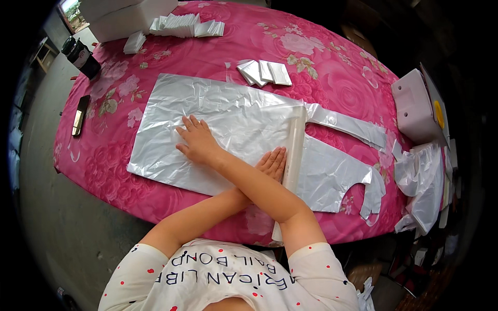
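Observation:
A large, wrinkled, silvery-white plastic sheet [166, 114] lies spread over the table. Its right end has curved cut-outs and strap-like strips, and it appears to have several layers. Across it, front to back, runs a long pale translucent strip [294, 150], whose near end hangs over the table edge. My forearms cross, the right over the left. My right hand [198, 142] rests flat on the left half of the sheet, fingers spread. Palm down, my left hand [272, 163] lies flat with its fingertips against the strip's left side.
Folded white plastic packets [264, 72] lie beyond the sheet, with a row of more [179, 25] by a white foam box [124, 20]. At left are a dark bottle [82, 58] and a phone [80, 115]. Crumpled plastic [420, 181] and a white box [415, 106] stand right.

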### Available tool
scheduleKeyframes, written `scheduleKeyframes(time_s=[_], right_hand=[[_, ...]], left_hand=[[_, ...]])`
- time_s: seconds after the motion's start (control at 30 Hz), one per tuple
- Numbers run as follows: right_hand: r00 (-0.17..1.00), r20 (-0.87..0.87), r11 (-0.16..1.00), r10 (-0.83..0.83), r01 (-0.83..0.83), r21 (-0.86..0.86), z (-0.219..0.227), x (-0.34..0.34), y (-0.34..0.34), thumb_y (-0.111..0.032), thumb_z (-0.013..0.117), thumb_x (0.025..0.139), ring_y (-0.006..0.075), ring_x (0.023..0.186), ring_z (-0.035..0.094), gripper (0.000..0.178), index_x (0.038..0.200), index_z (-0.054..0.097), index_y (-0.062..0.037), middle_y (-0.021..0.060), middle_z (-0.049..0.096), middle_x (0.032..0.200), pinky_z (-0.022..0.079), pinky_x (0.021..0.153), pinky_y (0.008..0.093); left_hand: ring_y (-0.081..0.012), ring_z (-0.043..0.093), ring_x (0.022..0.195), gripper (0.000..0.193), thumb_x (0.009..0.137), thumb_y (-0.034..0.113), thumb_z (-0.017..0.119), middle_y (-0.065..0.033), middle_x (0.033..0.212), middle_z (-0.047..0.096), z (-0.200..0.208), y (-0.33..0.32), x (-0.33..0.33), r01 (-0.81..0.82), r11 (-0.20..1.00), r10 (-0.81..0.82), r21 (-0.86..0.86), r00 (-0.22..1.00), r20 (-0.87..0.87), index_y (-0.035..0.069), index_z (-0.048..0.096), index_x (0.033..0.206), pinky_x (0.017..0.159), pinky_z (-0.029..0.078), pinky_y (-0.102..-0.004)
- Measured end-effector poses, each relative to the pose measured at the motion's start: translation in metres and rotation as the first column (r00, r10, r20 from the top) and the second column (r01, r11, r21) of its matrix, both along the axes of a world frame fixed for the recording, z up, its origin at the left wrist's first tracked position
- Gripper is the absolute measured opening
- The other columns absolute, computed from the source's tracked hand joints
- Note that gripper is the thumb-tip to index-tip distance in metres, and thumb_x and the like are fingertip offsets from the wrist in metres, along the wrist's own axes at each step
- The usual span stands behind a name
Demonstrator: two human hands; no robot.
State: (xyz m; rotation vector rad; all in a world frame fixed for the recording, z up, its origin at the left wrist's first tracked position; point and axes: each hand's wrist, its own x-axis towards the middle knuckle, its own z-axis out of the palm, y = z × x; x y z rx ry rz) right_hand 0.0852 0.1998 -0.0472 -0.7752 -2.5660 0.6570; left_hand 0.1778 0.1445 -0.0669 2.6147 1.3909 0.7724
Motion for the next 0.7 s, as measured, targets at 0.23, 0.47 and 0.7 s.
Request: scheduleKeyframes(time_s=[0.23,0.47,0.7], right_hand=[[0.951,-0.307,0.993,-0.026,-0.010,-0.116,0.082,0.125,-0.042,-0.024,0.056,0.085,0.0347,0.128,0.035,0.045,0.124,0.050,-0.0023,0.0173,0.045,0.132,0.030,0.103,0.0429],[0.929,-0.115,0.935,-0.352,0.341,-0.101,0.060,0.250,-0.066,-0.024,0.058,0.083,0.0348,0.125,0.039,0.045,0.121,0.051,-0.0008,0.0169,0.045,0.131,0.034,0.101,0.0423],[0.988,-0.009,0.987,-0.154,0.153,-0.045,0.051,0.257,-0.062,-0.039,0.053,0.084,0.0340,0.131,0.030,0.055,0.126,0.048,-0.0034,0.0159,0.037,0.138,0.024,0.106,0.0443]], left_hand=[[-0.0309,0.039,0.124,0.049,0.082,0.012,0.047,-0.0194,0.133,0.040,0.041,0.033,-0.048,-0.055,0.987,0.128,-0.151,0.842,0.524,-0.007,0.040,0.127,0.103,0.032,-0.0405],[-0.0186,0.045,0.117,0.050,0.095,0.036,0.036,-0.0102,0.126,0.049,0.036,0.092,-0.014,0.447,0.602,0.646,-0.661,0.213,0.733,-0.003,0.043,0.126,0.099,0.034,-0.0326],[-0.0220,0.044,0.119,0.058,0.096,0.043,0.030,-0.0144,0.129,0.046,0.055,0.094,-0.032,0.435,0.577,0.710,-0.691,0.150,0.688,-0.005,0.042,0.126,0.100,0.034,-0.0350]])
